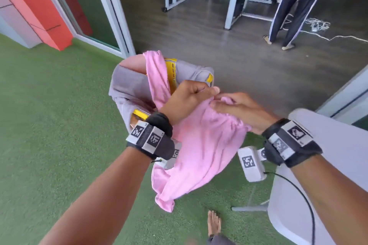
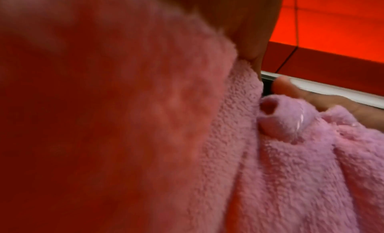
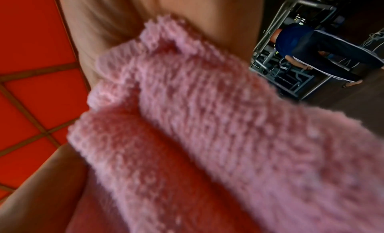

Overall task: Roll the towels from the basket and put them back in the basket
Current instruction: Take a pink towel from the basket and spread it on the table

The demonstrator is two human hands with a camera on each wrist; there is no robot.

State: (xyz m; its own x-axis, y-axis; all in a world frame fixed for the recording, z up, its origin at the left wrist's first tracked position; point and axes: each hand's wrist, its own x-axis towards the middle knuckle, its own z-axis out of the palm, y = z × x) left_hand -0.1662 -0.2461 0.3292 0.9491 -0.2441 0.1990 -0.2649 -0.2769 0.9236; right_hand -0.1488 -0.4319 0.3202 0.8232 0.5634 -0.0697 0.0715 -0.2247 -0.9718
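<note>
1. Both forearms reach forward, each wrist wrapped in a black band.
2. The left hand [image 1: 186,99] is curled, thumb and fingers pinching the pink towel [image 1: 201,145] at its gathered top edge.
3. The right hand [image 1: 239,108] meets that grip fingertip to fingertip, fingers curled over the same bunched edge.

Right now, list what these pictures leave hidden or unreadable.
- Basket contents: head view, the pink towel and both hands cover the opening.
- Left hand fingertips: head view, buried in towel folds.
- Right hand grip: right wrist view, blurred towel fills the frame.
- Table: cut off by the right edge.
</note>
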